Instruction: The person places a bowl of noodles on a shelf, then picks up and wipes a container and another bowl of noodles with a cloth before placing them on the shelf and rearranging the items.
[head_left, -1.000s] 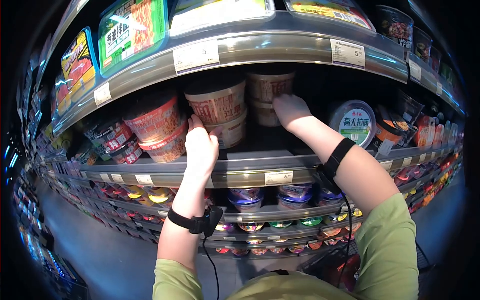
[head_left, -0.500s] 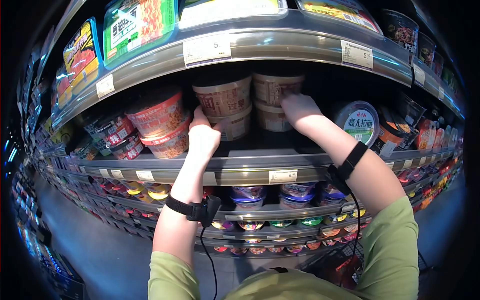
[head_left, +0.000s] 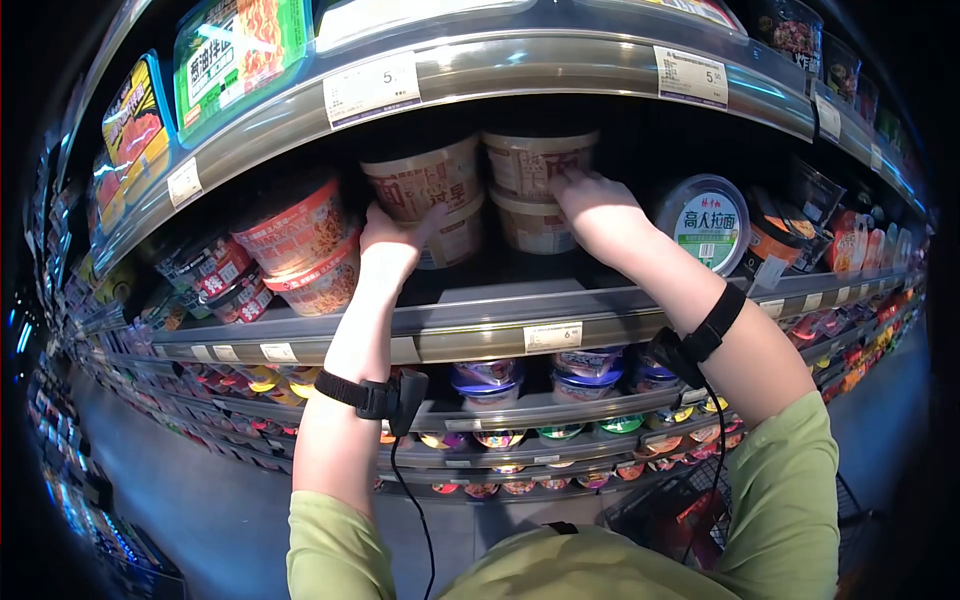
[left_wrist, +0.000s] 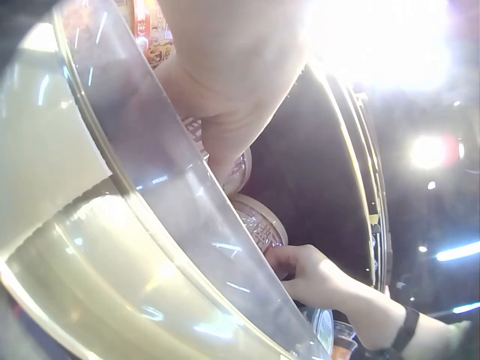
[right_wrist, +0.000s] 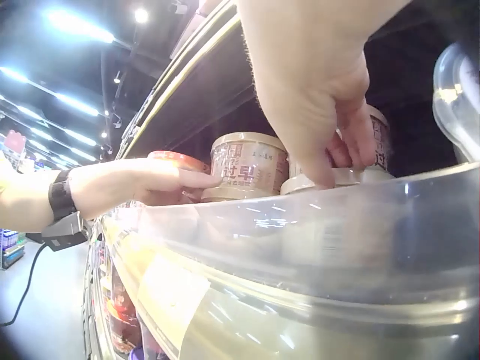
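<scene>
Two stacks of beige paper noodle tubs stand side by side on the middle shelf in the head view. My left hand (head_left: 392, 245) grips the upper left tub (head_left: 425, 180) low on its left side, thumb across its front. That tub leans a little and sits off-centre on the lower left tub (head_left: 455, 240). My right hand (head_left: 605, 205) holds the upper right tub (head_left: 525, 165) at its right front, fingers bent against the printed wall. Below it is the lower right tub (head_left: 530, 222); in the right wrist view my thumb is right at its rim.
Red-rimmed noodle tubs (head_left: 300, 240) are stacked left of my left hand. A clear-lidded ramen bowl (head_left: 705, 225) lies tipped forward on the right. The upper shelf edge (head_left: 520, 85) hangs low over both stacks, and a transparent lip (right_wrist: 360, 225) runs along the front.
The right stack has come forward, and its upper tub has turned so different print shows. My left thumb has moved onto the upper left tub, which has tilted and shifted left on the lower one.
</scene>
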